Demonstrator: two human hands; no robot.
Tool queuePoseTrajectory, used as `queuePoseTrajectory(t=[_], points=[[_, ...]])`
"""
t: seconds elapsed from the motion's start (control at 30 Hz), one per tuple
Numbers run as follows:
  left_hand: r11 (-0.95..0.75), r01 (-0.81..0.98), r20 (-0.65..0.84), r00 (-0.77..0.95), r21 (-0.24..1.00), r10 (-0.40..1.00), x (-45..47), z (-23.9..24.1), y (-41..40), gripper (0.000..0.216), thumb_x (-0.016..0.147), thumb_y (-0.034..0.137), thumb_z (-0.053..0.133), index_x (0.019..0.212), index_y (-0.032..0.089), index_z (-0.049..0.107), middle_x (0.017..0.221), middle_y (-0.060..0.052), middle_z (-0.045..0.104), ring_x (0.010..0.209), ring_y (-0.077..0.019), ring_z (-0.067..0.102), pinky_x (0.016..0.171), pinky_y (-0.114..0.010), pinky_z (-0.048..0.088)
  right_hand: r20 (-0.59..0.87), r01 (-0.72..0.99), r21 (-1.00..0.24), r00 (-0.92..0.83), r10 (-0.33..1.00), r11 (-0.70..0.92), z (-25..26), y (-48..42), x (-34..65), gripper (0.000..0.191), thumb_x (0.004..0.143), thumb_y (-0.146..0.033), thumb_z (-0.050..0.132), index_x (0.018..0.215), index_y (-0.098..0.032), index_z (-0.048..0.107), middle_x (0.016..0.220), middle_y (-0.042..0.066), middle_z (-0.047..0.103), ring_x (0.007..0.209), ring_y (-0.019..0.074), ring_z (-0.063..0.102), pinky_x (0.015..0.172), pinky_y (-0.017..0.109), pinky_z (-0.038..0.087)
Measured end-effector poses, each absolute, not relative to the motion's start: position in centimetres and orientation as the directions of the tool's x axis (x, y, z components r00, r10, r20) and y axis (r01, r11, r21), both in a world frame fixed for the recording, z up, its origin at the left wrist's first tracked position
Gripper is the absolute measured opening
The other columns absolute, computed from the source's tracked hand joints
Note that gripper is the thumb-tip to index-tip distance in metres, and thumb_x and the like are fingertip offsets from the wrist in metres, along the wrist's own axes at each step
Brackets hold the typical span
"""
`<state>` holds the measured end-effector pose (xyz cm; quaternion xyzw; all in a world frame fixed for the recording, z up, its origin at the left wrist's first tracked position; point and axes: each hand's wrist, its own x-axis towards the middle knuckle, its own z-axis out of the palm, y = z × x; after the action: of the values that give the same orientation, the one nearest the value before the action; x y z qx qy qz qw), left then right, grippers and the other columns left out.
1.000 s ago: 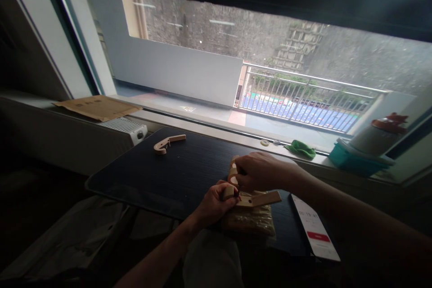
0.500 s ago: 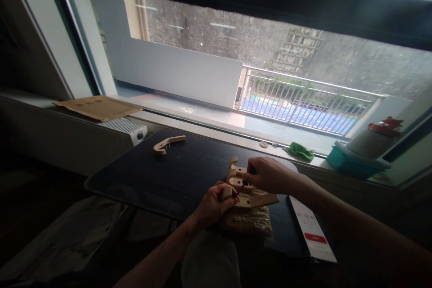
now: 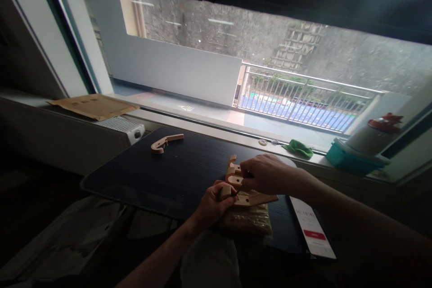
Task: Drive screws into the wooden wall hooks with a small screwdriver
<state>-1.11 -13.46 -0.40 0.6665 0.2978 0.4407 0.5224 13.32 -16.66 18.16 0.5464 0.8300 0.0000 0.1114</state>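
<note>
My left hand (image 3: pixel 213 201) is closed around the curved end of a pale wooden hook (image 3: pixel 251 199), whose straight arm points right. In my right hand (image 3: pixel 265 172) is a dark, thin-shafted screwdriver (image 3: pixel 240 187), held slanting with its tip down by the hook near my left fingertips. My right fingers hide most of its handle, and the tip's exact contact is unclear. Below the held hook lies a plastic-wrapped bundle (image 3: pixel 248 222). Just behind stand more wooden hooks (image 3: pixel 234 180) with dark holes, partly covered by my right hand.
A separate wooden hook (image 3: pixel 165 142) with small screws by it lies on the dark table (image 3: pixel 135 175). A phone (image 3: pixel 313 229) running a timer is at right. On the sill are a green cloth (image 3: pixel 299 149), a teal box (image 3: pixel 353 159) with a bottle (image 3: pixel 374 135), and a brown envelope (image 3: pixel 97 107).
My right hand has shifted slightly left and turned, with the screwdriver still in it. My left hand keeps its hold on the wooden hook. The whole view has moved a little.
</note>
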Motion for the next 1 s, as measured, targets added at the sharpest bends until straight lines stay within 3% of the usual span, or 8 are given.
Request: queuePoseTrajectory(t=[0.27,0.37,0.57,0.67,0.87,1.0], points=[[-0.257,-0.099,0.274,0.444,0.961,0.853,-1.0,-0.6,-13.3,0.011,0.07,0.023,0.067,0.078,0.016,0.064,0.086,-0.001,0.054,0.077,-0.0137,0.054,0.068,-0.022,0.045,-0.268,0.827,0.121,-0.506,0.82,0.549,19.1,-16.4,12.4,0.016,0.076,-0.018,0.054,0.086,-0.022,0.066,0.083,0.003,0.066,0.072,0.0154,0.058,0.054,0.025,0.03],[-0.256,-0.096,0.272,0.431,0.962,0.86,-1.0,-0.6,-13.4,0.011,0.069,0.022,0.067,0.079,0.017,0.064,0.086,-0.001,0.055,0.077,-0.0138,0.054,0.069,-0.022,0.045,-0.266,0.831,0.103,-0.506,0.82,0.546,18.9,-16.0,12.4,0.016,0.078,-0.022,0.052,0.084,-0.019,0.066,0.08,0.004,0.065,0.069,0.0143,0.056,0.054,0.024,0.03],[-0.268,-0.08,0.275,0.437,0.96,0.856,-1.1,-0.2,-13.6,0.01,0.07,0.02,0.066,0.079,0.016,0.064,0.085,-0.002,0.054,0.077,-0.0136,0.053,0.069,-0.022,0.044,-0.293,0.932,0.079,-0.317,0.902,0.354,18.4,-15.4,13.2,0.028,0.079,-0.039,0.049,0.085,-0.019,0.068,0.07,0.004,0.065,0.058,0.013,0.053,0.049,0.024,0.029],[-0.277,-0.075,0.281,0.439,0.958,0.853,-1.1,-0.3,-13.4,0.011,0.07,0.021,0.066,0.08,0.016,0.064,0.087,-0.002,0.055,0.077,-0.0138,0.053,0.07,-0.023,0.044,-0.289,0.899,0.08,-0.393,0.873,0.431,19.1,-15.6,13.0,0.027,0.078,-0.04,0.052,0.091,-0.022,0.068,0.075,0.003,0.066,0.062,0.0142,0.055,0.051,0.024,0.03],[-0.264,-0.092,0.277,0.445,0.96,0.852,-1.1,-0.3,-13.4,0.013,0.069,0.025,0.067,0.079,0.016,0.064,0.087,-0.003,0.054,0.078,-0.0143,0.054,0.07,-0.023,0.045,-0.288,0.842,-0.01,-0.519,0.805,0.539,19.7,-15.9,12.6,0.016,0.075,-0.018,0.053,0.082,-0.019,0.067,0.077,0.002,0.065,0.066,0.0118,0.054,0.055,0.023,0.033],[-0.263,-0.098,0.279,0.441,0.96,0.853,-1.2,-0.2,-13.5,0.013,0.07,0.024,0.066,0.08,0.017,0.064,0.088,-0.002,0.054,0.078,-0.0138,0.053,0.07,-0.022,0.045,-0.244,0.863,-0.037,-0.497,0.833,0.504,18.4,-15.3,13.4,0.018,0.077,-0.026,0.051,0.083,-0.017,0.065,0.074,0.002,0.063,0.06,0.0104,0.05,0.052,0.022,0.031]])
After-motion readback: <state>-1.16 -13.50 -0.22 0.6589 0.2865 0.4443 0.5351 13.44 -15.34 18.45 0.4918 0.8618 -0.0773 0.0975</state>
